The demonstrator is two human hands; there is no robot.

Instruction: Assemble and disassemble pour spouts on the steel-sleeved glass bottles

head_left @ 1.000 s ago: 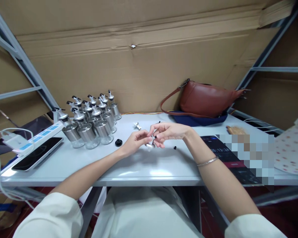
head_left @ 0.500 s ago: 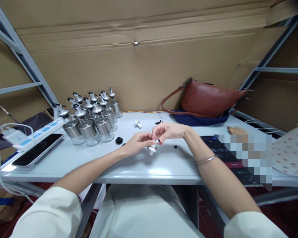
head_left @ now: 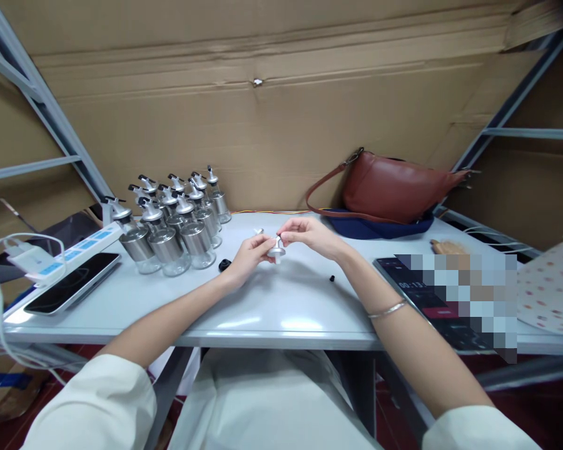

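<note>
A silver bottle pour spout (head_left: 277,250) with a white stem below is held above the tabletop, upright. My left hand (head_left: 246,260) is closed, its fingers pinching the spout from the left. My right hand (head_left: 313,237) is closed in a pinch at the spout's upper tip, where a small dark part (head_left: 279,237) shows between the fingers; its exact shape is too small to tell. Behind my left hand lies a white plastic piece (head_left: 259,232), partly hidden. A black stopper (head_left: 224,265) rests left of that hand, and a small black piece (head_left: 332,278) sits below my right hand.
Several glass bottles with steel bands and pour spouts (head_left: 165,242) stand at the left. Beside them are a power strip (head_left: 77,250) and a phone (head_left: 70,284). A brown leather bag (head_left: 398,187) sits at the back right, with a tablet-like screen (head_left: 415,287) nearer.
Both hands have moved away from me and slightly left with the spout, which now stands more upright. The right fingers have shifted from its right side to its top.
</note>
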